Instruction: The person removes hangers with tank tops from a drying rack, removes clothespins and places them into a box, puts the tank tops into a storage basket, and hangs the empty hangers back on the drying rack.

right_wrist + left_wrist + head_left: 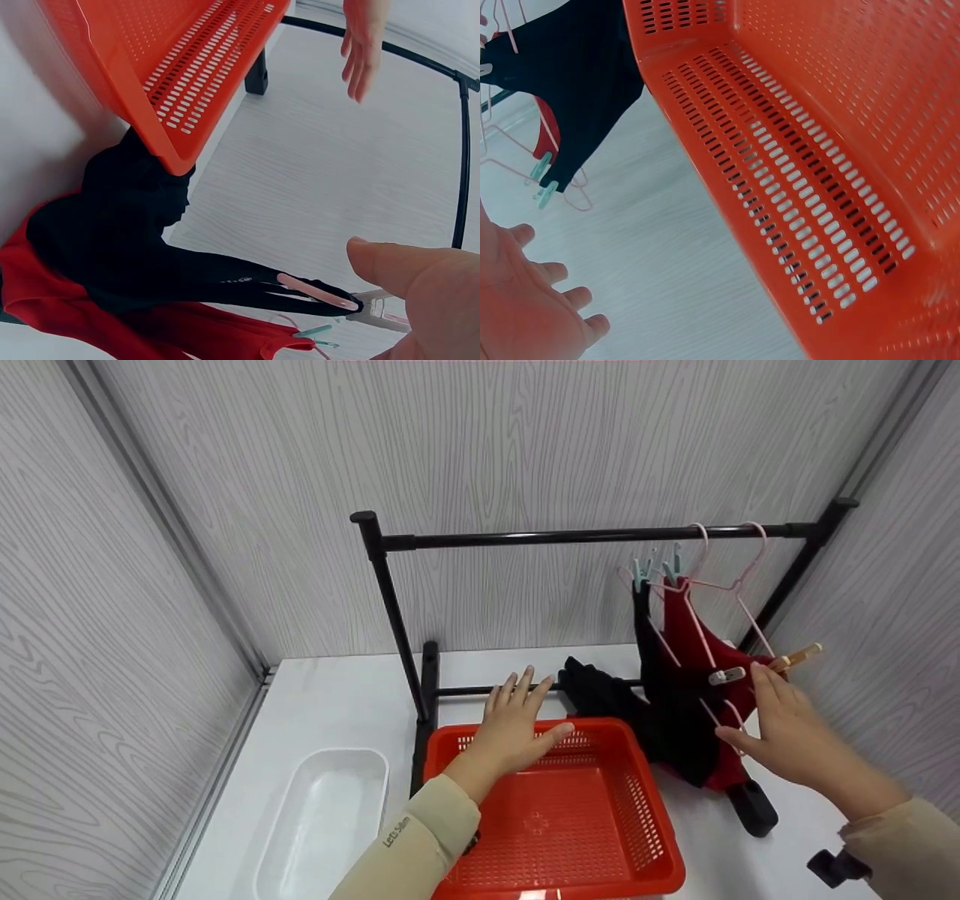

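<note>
My left hand [514,731] hovers over the back of the red plastic basket [529,791], its fingers spread and holding nothing. At the right, my right hand [787,727] has its thumb apart from extended fingers, beside a white clothespin [727,676] and a wooden clothespin [796,658]; whether a fingertip touches the wooden one cannot be told. A black garment [671,720] and a red garment [690,630] hang from pink hangers [754,619] on the black rack [540,538]. Pale green clothespins [643,574] clip their far ends. In the right wrist view, the thumb [397,262] is straight near the white clothespin [379,311].
A white tray [322,817] sits on the white table [232,810], left of the basket. The rack's left post [397,630] rises between them. The black garment droops onto the table behind the basket's right corner. Grey wood-patterned panels [487,450] enclose the back and sides.
</note>
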The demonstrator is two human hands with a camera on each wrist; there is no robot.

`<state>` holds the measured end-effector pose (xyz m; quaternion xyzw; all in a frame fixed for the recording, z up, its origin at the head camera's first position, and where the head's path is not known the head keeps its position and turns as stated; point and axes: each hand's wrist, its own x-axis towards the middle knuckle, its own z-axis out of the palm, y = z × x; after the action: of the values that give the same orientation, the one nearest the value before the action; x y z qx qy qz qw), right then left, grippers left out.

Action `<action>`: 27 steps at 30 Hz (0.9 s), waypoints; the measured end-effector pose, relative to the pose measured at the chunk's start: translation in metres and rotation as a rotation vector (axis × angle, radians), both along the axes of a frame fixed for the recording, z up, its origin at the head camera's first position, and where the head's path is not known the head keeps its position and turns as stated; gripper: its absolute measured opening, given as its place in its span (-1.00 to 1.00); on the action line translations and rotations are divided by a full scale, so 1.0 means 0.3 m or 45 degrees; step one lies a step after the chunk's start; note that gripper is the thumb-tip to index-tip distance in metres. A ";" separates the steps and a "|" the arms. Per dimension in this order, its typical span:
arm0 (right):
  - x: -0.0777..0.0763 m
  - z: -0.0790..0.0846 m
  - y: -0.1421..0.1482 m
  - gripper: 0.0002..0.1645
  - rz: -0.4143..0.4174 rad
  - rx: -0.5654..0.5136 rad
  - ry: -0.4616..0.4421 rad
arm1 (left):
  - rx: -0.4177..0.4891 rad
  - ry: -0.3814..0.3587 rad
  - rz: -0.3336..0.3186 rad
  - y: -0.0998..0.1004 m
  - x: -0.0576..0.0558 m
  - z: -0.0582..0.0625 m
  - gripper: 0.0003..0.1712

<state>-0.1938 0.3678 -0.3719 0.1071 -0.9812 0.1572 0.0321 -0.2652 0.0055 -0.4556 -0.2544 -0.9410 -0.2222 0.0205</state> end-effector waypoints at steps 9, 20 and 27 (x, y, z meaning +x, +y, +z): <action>-0.020 -0.030 -0.027 0.05 0.029 0.055 0.115 | 0.105 -0.060 0.019 0.066 -0.018 -0.022 -0.04; -0.035 -0.064 -0.035 -0.20 -0.011 -0.112 0.129 | 0.244 -0.119 0.050 0.116 -0.036 -0.043 -0.10; -0.043 -0.105 -0.050 -0.50 -0.077 -0.196 0.267 | 0.259 -0.169 0.042 0.148 -0.038 -0.061 -0.10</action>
<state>-0.2068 0.3529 -0.4033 0.0907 -0.9603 0.2189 0.1473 -0.2765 0.0499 -0.4739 -0.2203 -0.9169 -0.3326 -0.0124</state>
